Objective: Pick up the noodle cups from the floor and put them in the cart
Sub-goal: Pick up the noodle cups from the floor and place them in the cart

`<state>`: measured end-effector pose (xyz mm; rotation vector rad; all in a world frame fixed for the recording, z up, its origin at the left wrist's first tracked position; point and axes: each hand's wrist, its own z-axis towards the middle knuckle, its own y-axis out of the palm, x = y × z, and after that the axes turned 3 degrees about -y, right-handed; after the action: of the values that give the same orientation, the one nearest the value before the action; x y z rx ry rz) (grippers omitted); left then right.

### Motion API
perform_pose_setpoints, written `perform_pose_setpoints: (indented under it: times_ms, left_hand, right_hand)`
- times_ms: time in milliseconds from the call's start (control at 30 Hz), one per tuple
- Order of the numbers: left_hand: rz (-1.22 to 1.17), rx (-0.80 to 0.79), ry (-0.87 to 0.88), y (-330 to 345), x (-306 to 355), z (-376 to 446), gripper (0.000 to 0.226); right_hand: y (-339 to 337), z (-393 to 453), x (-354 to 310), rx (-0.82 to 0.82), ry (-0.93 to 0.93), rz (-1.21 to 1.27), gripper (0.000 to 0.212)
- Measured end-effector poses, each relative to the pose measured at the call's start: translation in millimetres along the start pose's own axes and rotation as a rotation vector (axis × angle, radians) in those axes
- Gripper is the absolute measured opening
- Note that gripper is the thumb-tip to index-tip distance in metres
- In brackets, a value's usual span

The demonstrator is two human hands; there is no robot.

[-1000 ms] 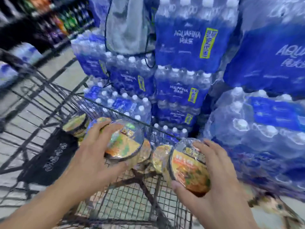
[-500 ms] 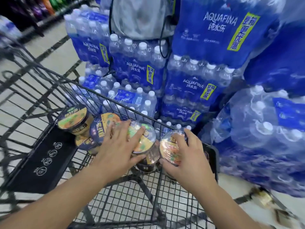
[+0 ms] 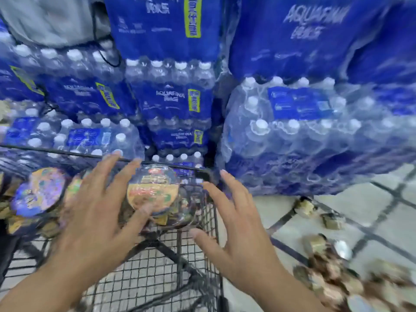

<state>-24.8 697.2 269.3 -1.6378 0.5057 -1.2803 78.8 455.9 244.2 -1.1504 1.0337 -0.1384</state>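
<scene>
Several noodle cups stand at the far end of the black wire cart [image 3: 216, 235]. One with an orange and yellow lid [image 3: 155, 192] is in the middle, and one with a purple lid [image 3: 38, 192] is to its left. My left hand [image 3: 96, 212] hovers over the cart with fingers spread, its thumb at the near edge of the orange-lidded cup, holding nothing. My right hand [image 3: 234, 228] is open above the cart's right rim, empty. More noodle cups [image 3: 326, 264] lie blurred on the tiled floor at the lower right, and two [image 3: 307, 207] lie nearer the water packs.
Stacked blue packs of bottled water [image 3: 171, 102] wall off the far side, right behind the cart. A large pack [image 3: 304, 136] stands on the floor at the right. A grey bag [image 3: 49, 21] hangs at the top left. Pale tiled floor [image 3: 360, 206] shows to the right of the cart.
Both hands have let go of the cups they held; those cups now sit in the cart. Fingers have spread, and the view has swung right toward the floor cups.
</scene>
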Motion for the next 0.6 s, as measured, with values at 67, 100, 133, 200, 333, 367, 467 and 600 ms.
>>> perform_pose_setpoints:
  times_ms: [67,100,133,200,333,367,467,600]
  left_hand:
    - [-0.085,-0.011,0.088,20.5,54.1,1.9,0.073]
    - [-0.109,-0.037,0.150,35.3,82.3,1.5,0.071]
    - [-0.113,-0.073,0.222,52.8,110.4,0.5,0.071]
    - [-0.088,-0.167,0.373,95.8,167.9,-5.6,0.070]
    - [-0.023,-0.370,0.585,199.8,282.1,-33.2,0.069]
    - [0.012,-0.415,0.635,228.0,309.2,-43.2,0.067]
    - [0.085,-0.537,0.671,305.7,384.0,-75.9,0.067]
    - [0.107,-0.668,0.619,393.1,461.7,-120.7,0.070]
  right_hand:
    - [-25.9,-45.9,38.2,0.078,0.115,0.054,0.073]
    - [-38.5,-70.7,60.6,0.123,0.183,0.071,0.070]
    - [-50.2,-97.2,85.3,0.168,0.256,0.078,0.068]
    - [-71.7,-155.8,138.8,0.229,0.408,0.065,0.065]
    - [-105.3,-280.9,240.4,0.219,0.662,0.023,0.068]
    - [-111.8,-313.1,261.5,0.198,0.722,0.003,0.071]
    - [-132.5,-403.1,313.1,0.123,0.874,0.045,0.076]
    - [-161.9,-504.5,368.7,0.053,1.000,0.115,0.075]
